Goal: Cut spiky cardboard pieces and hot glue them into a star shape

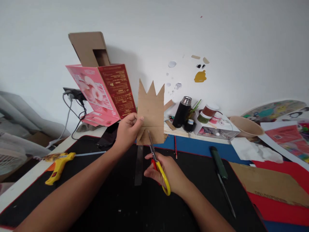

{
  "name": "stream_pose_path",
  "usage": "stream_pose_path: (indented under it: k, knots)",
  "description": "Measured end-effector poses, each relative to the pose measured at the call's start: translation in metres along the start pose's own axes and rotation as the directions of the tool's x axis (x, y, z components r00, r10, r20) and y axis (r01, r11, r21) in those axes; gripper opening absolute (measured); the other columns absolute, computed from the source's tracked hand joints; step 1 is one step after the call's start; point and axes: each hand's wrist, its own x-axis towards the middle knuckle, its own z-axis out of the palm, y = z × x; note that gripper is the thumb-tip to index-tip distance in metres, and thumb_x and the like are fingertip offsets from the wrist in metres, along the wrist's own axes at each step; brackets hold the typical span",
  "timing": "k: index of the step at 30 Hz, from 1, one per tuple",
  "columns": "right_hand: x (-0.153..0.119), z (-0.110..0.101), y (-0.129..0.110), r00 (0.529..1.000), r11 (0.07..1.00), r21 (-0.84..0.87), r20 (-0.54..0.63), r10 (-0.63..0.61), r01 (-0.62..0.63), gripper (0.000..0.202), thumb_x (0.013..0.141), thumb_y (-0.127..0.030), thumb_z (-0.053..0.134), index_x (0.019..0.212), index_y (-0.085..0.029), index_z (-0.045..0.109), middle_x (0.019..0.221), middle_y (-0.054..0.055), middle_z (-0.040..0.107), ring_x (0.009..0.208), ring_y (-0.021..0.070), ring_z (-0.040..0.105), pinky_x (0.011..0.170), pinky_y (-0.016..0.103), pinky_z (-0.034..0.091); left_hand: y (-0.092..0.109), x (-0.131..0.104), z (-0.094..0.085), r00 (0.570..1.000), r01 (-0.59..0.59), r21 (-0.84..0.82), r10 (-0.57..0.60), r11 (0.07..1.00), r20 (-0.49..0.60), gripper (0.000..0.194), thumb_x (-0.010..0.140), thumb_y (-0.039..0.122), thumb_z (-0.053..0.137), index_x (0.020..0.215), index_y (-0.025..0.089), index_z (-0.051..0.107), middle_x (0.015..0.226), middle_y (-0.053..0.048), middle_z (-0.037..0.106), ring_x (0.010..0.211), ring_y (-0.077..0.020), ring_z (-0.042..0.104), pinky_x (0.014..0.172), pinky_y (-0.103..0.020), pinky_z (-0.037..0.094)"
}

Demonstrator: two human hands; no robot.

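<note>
My left hand [129, 130] grips the left edge of a piece of brown cardboard [151, 111], thumb on its front. Three pointed spikes stand along the cardboard's top edge. My right hand [166, 172] holds scissors [161, 174] with yellow and red handles, fingers through the loops. Their metal blades reach up to the lower part of the cardboard, where a slanted cut or fold shows to their left. Below the cardboard, a ruler-like strip [138, 167] lies on the black mat [113, 199].
A yellow glue gun [60, 164] lies at left, near a pink and red box [106, 93]. Behind are a black flask [182, 112] and paint jars [208, 112]. At right lie a green cutter [218, 162], a pen-like tool [226, 195] and flat cardboard [270, 182]. A red pencil [175, 146] lies behind my right hand.
</note>
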Motion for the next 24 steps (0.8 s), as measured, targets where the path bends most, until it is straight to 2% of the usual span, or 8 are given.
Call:
stream_pose_path:
  k: [5, 11, 14, 20, 24]
  knots:
    - [-0.0007, -0.0008, -0.0012, 1.000, 1.000, 0.027, 0.028, 0.004, -0.005, 0.083, 0.074, -0.077, 0.086, 0.129, -0.018, 0.066, 0.085, 0.005, 0.080, 0.059, 0.0171, 0.069, 0.057, 0.026, 0.050, 0.0007, -0.0004, 0.0009, 1.000, -0.006, -0.019, 0.007, 1.000, 0.002, 0.035, 0.087, 0.044, 0.074, 0.070, 0.021, 0.054, 0.063, 0.005, 0.046, 0.058, -0.0115, 0.039, 0.055, -0.024, 0.031]
    - [-0.0018, 0.0005, -0.0026, 0.998, 0.994, -0.103, -0.053, -0.028, 0.023, 0.067, 0.086, -0.075, 0.078, 0.120, -0.017, 0.071, 0.074, 0.002, 0.074, 0.058, 0.0176, 0.069, 0.057, 0.026, 0.049, -0.0008, -0.0016, 0.0018, 1.000, 0.024, -0.050, -0.023, 0.998, 0.021, 0.035, 0.087, 0.045, 0.074, 0.072, 0.021, 0.054, 0.065, 0.004, 0.050, 0.058, -0.0116, 0.042, 0.056, -0.024, 0.034]
    - [-0.0012, 0.0021, -0.0010, 0.998, 0.993, -0.115, -0.058, -0.014, 0.007, 0.063, 0.089, -0.073, 0.076, 0.119, -0.018, 0.072, 0.074, 0.001, 0.073, 0.058, 0.0173, 0.070, 0.056, 0.025, 0.049, 0.0025, -0.0027, 0.0020, 1.000, 0.013, -0.054, -0.012, 0.998, 0.024, 0.035, 0.087, 0.045, 0.074, 0.071, 0.021, 0.054, 0.064, 0.004, 0.049, 0.058, -0.0116, 0.041, 0.054, -0.024, 0.033]
    - [-0.0017, 0.0028, -0.0012, 0.998, 0.990, -0.140, -0.059, -0.023, 0.015, 0.060, 0.090, -0.070, 0.076, 0.120, -0.019, 0.073, 0.076, 0.002, 0.074, 0.060, 0.0173, 0.071, 0.058, 0.025, 0.049, 0.0083, -0.0040, 0.0007, 0.999, -0.028, 0.010, 0.028, 1.000, 0.034, 0.035, 0.088, 0.043, 0.074, 0.070, 0.021, 0.054, 0.061, 0.005, 0.046, 0.055, -0.0110, 0.039, 0.053, -0.024, 0.031]
    - [-0.0026, 0.0011, -0.0036, 0.997, 0.986, -0.160, -0.055, -0.056, 0.047, 0.060, 0.089, -0.070, 0.078, 0.119, -0.018, 0.073, 0.072, 0.000, 0.072, 0.060, 0.0171, 0.069, 0.060, 0.026, 0.049, 0.0062, -0.0033, 0.0002, 0.999, -0.010, -0.001, 0.010, 1.000, 0.042, 0.035, 0.088, 0.044, 0.073, 0.070, 0.021, 0.054, 0.062, 0.005, 0.047, 0.056, -0.0114, 0.040, 0.054, -0.024, 0.031]
